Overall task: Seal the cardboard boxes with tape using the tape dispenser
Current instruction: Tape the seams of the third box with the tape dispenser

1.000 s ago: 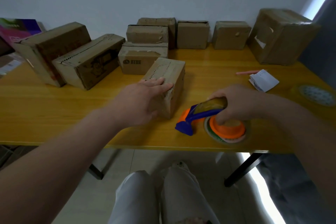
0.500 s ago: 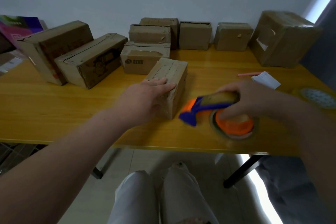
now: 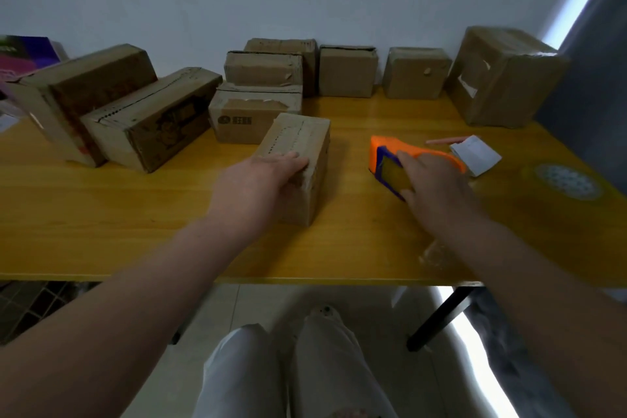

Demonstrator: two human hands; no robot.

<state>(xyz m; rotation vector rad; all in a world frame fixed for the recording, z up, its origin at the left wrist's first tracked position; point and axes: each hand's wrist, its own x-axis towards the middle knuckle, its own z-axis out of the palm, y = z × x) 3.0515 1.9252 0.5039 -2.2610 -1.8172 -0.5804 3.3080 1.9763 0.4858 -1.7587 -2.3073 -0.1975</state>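
Left hand (image 3: 258,186) rests on near end of a small cardboard box (image 3: 298,142), mid worktop (image 3: 101,214); grip spread flat. Right hand (image 3: 437,190), grip wrapped round the orange & blue tape dispenser (image 3: 383,154), holds it right of the box, apart from it. No fresh tape seen on top seam, so sealing prob. not begun. Several other boxes (image 3: 346,71) wait at back.

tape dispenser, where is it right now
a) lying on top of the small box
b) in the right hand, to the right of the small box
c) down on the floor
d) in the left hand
B: the right hand grips the tape dispenser to the right of the small box and apart from it, while the left hand rests on that box.
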